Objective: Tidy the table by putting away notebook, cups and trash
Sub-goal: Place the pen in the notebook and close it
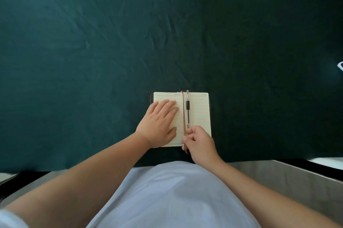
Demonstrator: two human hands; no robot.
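Observation:
An open notebook [199,110] with cream lined pages and a dark cover lies near the front edge of the table. A black pen [187,109] rests along its middle fold, beside a brown ribbon bookmark [184,112]. My left hand [157,122] lies flat on the left page, fingers spread. My right hand [199,143] is at the bottom of the fold, its fingers pinched on the lower end of the ribbon, just below the pen's tip. No cups or trash are in view.
A dark green cloth [111,51] covers the whole table. A small white object [340,65] pokes in at the right edge. Grey floor [297,177] and my white shirt fill the bottom of the view.

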